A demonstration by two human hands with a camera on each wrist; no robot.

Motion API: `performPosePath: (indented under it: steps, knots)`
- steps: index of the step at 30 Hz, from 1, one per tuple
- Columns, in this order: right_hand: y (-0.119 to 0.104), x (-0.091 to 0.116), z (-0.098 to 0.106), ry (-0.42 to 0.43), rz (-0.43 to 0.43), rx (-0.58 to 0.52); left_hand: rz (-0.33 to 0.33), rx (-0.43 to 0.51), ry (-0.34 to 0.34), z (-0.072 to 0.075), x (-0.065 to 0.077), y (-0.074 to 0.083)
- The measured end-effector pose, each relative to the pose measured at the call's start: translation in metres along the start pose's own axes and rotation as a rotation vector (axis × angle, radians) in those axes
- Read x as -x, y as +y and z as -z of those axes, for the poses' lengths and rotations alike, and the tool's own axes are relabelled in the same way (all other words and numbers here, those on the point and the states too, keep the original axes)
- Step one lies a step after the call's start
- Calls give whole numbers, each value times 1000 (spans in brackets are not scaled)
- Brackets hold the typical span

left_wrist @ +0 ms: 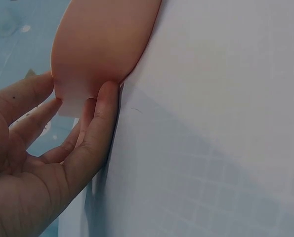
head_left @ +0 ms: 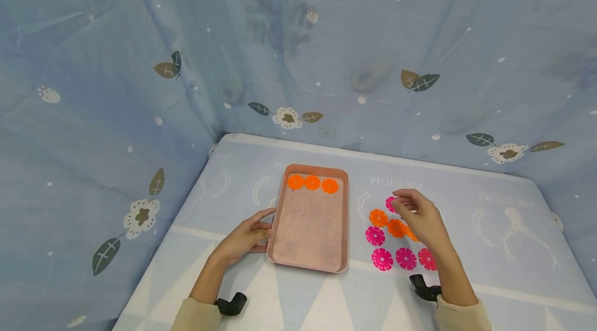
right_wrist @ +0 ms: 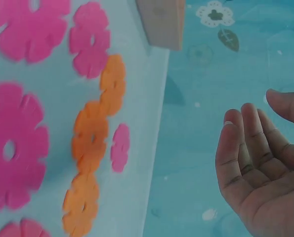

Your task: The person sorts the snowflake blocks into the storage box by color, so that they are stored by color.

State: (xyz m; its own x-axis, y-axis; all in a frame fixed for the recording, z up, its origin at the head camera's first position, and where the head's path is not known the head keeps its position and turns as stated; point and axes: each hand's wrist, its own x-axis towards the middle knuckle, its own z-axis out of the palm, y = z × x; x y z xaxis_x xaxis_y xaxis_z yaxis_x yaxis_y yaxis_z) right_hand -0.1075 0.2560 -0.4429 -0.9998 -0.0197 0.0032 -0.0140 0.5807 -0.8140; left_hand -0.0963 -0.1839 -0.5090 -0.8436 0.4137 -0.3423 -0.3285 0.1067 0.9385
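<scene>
Touching the outer left wall of the shallow, rectangular, smooth salmon-pink tray (head_left: 308, 232) with the left hand (head_left: 244, 238). Spacing the left fingers (left_wrist: 100, 118) a little apart and bending them lightly, meeting the wall with the tips. Resting flat on the blue-and-white printed table (head_left: 308, 300), the tray, and bearing three orange, notched, flower-shaped plastic discs (head_left: 312, 182) in a row along its far end.

Hovering the right hand (head_left: 423, 217) over the loose pieces on the tray's right. Curving the right fingers (right_wrist: 228, 150) softly and standing the thumb wide of them, baring the palm. Lying on the table apart from these fingertips in the right wrist view, a single bright-pink flower-shaped plastic disc (right_wrist: 120, 148), partly overlapped by the hand in the head view. Slanting in a line nearer the person, three loose orange discs (head_left: 397, 228). Sitting just nearer than the leftmost of these, another pink disc (head_left: 375, 235). Lining up nearest of all, three more pink discs (head_left: 406, 258), partly hiding the rightmost behind the right arm.

Wearing beige sleeves (head_left: 198, 315) and a black device (head_left: 231, 304) at each wrist. Hanging behind the table, blue cloth (head_left: 336, 61) with printed flowers and leaves.
</scene>
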Motion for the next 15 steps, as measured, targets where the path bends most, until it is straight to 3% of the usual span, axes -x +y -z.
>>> performPosePath:
  steps: [8, 15]
  knots:
    - [22, 14, 16, 50, -14, 57, -4, -3, 1, 0, -1, -1]
    - [50, 17, 29, 28, -17, 88, -2, 4, -3, 0, -1, 0]
